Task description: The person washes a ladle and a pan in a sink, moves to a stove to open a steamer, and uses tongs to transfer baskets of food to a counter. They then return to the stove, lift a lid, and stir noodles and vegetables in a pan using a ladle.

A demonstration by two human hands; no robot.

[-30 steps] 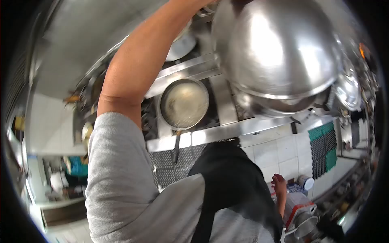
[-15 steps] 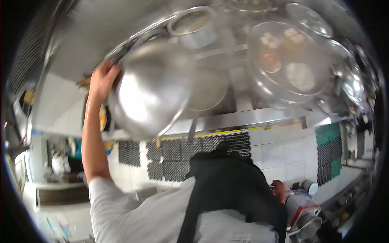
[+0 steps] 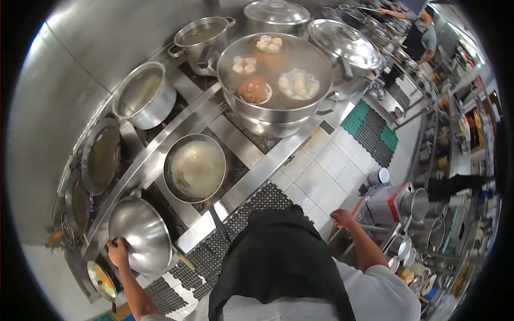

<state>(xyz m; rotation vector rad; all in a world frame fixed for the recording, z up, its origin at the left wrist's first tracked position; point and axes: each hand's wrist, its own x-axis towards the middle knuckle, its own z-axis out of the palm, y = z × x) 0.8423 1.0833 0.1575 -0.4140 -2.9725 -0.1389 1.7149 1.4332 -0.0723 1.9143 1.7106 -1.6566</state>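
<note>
At the lower left, my left hand (image 3: 117,252) grips the edge of a large domed steel lid (image 3: 140,235), which rests over a pan on the stove. My right hand (image 3: 344,218) hangs in the air above the tiled floor, its fingers curled; whether it holds anything is too small to tell. A frying pan (image 3: 195,168) with pale, cloudy contents stands on a burner between the lid and a big steamer. This steamer (image 3: 273,115) is uncovered and holds white dumplings (image 3: 299,84) and a reddish item (image 3: 254,90) on small dishes.
Pots (image 3: 145,96) line the back of the stove (image 3: 235,140), and covered pots (image 3: 345,44) stand behind the steamer. Pan handles jut over the front edge. Another person (image 3: 420,35) works at the far right. A red-and-white container (image 3: 386,203) stands right of my right hand.
The view has swung toward the right. The domed lid, raised and blurred before, is now low on the stove with my left hand still on it. The right hand has come up and forward.
</note>
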